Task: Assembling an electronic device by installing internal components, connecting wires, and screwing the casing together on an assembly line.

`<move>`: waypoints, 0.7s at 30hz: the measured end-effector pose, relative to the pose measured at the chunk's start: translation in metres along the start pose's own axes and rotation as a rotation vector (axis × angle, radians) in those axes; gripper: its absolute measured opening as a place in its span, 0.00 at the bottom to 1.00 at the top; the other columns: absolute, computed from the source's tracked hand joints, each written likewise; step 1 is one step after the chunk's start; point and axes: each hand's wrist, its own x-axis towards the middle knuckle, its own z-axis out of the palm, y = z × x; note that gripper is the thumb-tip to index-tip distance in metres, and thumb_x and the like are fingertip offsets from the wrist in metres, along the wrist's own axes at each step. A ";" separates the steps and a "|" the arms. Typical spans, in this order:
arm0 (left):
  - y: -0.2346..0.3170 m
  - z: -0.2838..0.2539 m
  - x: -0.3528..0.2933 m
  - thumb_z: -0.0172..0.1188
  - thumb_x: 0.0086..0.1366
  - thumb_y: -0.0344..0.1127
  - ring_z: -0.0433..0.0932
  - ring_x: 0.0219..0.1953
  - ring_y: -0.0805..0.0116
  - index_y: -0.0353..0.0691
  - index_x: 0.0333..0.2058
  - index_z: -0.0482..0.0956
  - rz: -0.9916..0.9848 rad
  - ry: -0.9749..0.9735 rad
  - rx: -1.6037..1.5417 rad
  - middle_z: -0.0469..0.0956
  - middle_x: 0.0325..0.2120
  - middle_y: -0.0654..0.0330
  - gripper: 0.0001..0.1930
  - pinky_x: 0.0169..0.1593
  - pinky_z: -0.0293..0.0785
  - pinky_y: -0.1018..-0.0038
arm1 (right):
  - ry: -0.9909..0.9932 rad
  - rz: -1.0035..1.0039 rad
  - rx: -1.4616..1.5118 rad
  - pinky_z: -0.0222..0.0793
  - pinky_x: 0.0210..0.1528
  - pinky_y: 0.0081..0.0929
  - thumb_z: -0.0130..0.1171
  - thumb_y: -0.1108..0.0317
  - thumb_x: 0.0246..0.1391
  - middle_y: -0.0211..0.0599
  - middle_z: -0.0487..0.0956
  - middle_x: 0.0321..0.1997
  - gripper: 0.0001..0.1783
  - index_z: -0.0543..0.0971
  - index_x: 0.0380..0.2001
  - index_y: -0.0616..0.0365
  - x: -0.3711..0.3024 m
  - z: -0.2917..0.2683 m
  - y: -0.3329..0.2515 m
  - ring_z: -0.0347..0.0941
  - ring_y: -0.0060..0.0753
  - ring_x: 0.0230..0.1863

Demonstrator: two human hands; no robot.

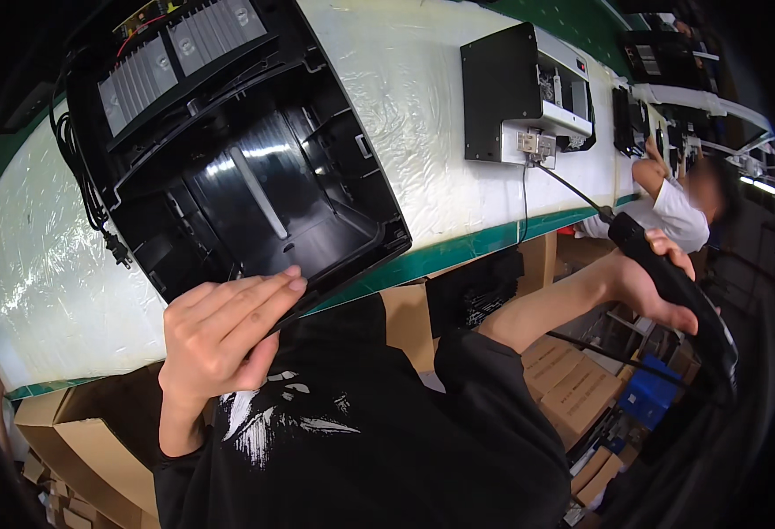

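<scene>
My right hand (656, 280) is wrapped round a black electric screwdriver (675, 300). Its long thin bit reaches left to the metal pickup block (537, 143) on the front of a black and silver screw feeder (502, 93). I cannot tell whether a screw is on the tip. My left hand (220, 337) lies at the near edge of a large open black plastic housing (255, 189), fingers stretched out together over the rim and thumb below. Inside the housing are ribbed grey metal heat sinks (184, 57) at the far end and a long bare slot in the floor.
A black power cord (78, 167) with its plug hangs along the housing's left side. Film-wrapped white padding (405, 106) covers the green-edged bench. Cardboard boxes (572, 388) and a blue bin (652, 391) stand below at right. Another person (670, 207) works farther along the bench.
</scene>
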 end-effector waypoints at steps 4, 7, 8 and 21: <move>0.001 0.000 0.001 0.58 0.36 0.28 0.80 0.30 0.67 0.36 0.38 0.81 -0.015 0.000 0.000 0.81 0.36 0.59 0.23 0.28 0.70 0.80 | -0.150 0.142 0.215 0.64 0.22 0.34 0.26 0.19 0.44 0.40 0.67 0.16 0.49 0.68 0.20 0.61 0.012 -0.006 0.010 0.62 0.36 0.15; 0.002 0.000 0.003 0.58 0.35 0.27 0.80 0.30 0.67 0.36 0.38 0.81 -0.027 -0.004 0.009 0.81 0.35 0.59 0.24 0.28 0.69 0.80 | -0.204 0.142 0.132 0.64 0.23 0.33 0.27 0.21 0.47 0.40 0.68 0.17 0.48 0.69 0.20 0.62 0.022 -0.005 0.016 0.64 0.35 0.16; 0.003 0.000 0.003 0.58 0.35 0.27 0.80 0.30 0.67 0.36 0.38 0.81 -0.018 -0.009 0.008 0.81 0.35 0.59 0.24 0.28 0.69 0.80 | -0.214 0.161 0.095 0.64 0.23 0.33 0.27 0.21 0.47 0.40 0.68 0.17 0.48 0.69 0.20 0.63 0.025 -0.006 0.016 0.64 0.35 0.16; 0.003 0.001 0.004 0.57 0.34 0.26 0.80 0.31 0.66 0.36 0.38 0.81 -0.037 -0.016 -0.008 0.82 0.35 0.58 0.24 0.28 0.70 0.80 | -0.085 0.086 0.128 0.64 0.20 0.32 0.24 0.20 0.46 0.42 0.68 0.15 0.51 0.70 0.17 0.64 0.019 0.002 -0.002 0.63 0.38 0.14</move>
